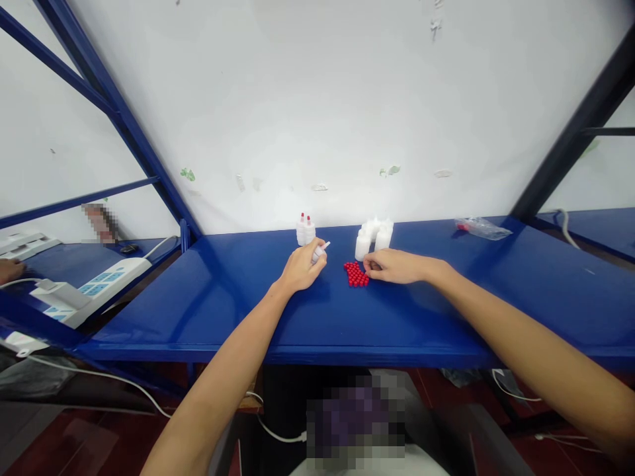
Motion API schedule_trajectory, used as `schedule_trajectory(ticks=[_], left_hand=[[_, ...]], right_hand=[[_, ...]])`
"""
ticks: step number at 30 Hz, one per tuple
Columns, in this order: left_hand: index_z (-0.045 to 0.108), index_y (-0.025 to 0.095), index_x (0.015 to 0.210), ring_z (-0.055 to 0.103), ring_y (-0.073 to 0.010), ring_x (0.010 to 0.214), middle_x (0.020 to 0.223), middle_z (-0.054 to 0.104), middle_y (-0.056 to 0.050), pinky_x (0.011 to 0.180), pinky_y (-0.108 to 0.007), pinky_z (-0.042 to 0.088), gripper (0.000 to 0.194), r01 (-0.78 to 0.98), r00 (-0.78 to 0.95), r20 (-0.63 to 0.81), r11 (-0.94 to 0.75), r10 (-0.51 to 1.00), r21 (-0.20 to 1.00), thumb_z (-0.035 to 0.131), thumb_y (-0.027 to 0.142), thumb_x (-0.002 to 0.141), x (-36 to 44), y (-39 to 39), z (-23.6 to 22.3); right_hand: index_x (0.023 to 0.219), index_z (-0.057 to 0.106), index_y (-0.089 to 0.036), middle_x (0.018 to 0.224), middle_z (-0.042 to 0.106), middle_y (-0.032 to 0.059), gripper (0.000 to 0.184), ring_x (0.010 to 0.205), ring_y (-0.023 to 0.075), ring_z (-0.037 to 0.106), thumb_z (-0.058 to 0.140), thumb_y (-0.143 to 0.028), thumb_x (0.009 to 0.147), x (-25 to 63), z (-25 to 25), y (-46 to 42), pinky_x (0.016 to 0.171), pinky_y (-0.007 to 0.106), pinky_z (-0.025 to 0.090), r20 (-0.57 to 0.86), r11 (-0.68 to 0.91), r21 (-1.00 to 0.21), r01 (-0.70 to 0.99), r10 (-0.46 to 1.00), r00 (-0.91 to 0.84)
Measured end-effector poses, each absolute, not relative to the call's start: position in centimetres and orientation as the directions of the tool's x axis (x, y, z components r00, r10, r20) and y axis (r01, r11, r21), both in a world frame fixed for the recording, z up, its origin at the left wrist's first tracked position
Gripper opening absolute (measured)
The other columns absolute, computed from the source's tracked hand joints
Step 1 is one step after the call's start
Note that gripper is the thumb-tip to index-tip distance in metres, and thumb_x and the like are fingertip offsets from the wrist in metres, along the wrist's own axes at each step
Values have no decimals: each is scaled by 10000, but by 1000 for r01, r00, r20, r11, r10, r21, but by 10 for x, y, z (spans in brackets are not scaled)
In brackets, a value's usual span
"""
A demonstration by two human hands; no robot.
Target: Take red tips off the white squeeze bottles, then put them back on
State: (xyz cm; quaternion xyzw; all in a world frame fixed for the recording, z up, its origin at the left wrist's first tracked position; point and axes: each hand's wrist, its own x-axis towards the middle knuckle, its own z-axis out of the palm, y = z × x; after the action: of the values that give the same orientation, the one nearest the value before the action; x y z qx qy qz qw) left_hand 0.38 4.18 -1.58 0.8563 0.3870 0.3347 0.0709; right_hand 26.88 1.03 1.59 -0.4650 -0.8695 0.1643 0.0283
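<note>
My left hand (pixel 303 266) is wrapped round a small white squeeze bottle (pixel 320 252), whose bare nozzle tilts up to the right. Just behind it stand white bottles (pixel 305 233) with red tips on their nozzles. Many small red caps (pixel 356 275) lie in a cluster on the blue table (pixel 238 297), between my hands. At the right edge of these caps is my right hand (pixel 389 266), thumb and fingers pinched together; whatever is between the fingertips is hidden. A group of white bottles (pixel 374 238) without red tips stands upright behind my right hand.
A clear plastic bag (pixel 481 228) with something red in it lies at the back right. Blue metal posts (pixel 143 152) and a white wall (pixel 322 112) bound the table. To the left, a white power strip (pixel 99 291) lies near another person's hand (pixel 10 270).
</note>
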Motion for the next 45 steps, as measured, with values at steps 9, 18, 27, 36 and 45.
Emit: schedule_trajectory(ticks=[9,18,27,36,45], left_hand=[[548,202,1168,639,-180,787,931,684,-30,733,-288,472,277,626,545,512,-728,664,279,435,323,945,10,33,-14],[428,242,1412,677,-203,996,1187,675,-82,837,-293,519,464,569,697,460,-815,550,111,432,435,989,23,23,-11],[624,167,841,585,-153,620,697,634,-33,620,-254,398,378,681,485,493,-666,722,305,395,428,990,14,38,-16],[594,198,894,577,-180,627,690,600,-20,652,-280,385,329,730,387,503,-590,773,345,299,311,988,9,40,-15],[568,198,1106,641,-214,837,939,685,-56,760,-319,468,277,695,459,488,-642,742,324,376,351,976,11,35,-15]], right_hand=[[833,585,-180,722,614,39,266,627,155,504,438,-370,947,269,20,9,614,293,336,3,538,-358,764,818,-575],[830,533,-183,700,576,20,296,610,136,483,383,-386,985,242,21,-7,624,280,349,395,697,-418,583,717,-574],[622,506,-180,622,568,55,231,575,146,443,460,-264,832,263,31,5,573,306,264,231,339,-241,910,930,-285],[734,597,-165,688,617,88,273,627,183,511,398,-295,869,264,33,6,589,310,289,390,226,-293,929,916,-100],[625,590,-178,665,607,106,276,643,208,560,550,-353,834,273,26,14,579,304,310,49,150,-181,972,988,-144]])
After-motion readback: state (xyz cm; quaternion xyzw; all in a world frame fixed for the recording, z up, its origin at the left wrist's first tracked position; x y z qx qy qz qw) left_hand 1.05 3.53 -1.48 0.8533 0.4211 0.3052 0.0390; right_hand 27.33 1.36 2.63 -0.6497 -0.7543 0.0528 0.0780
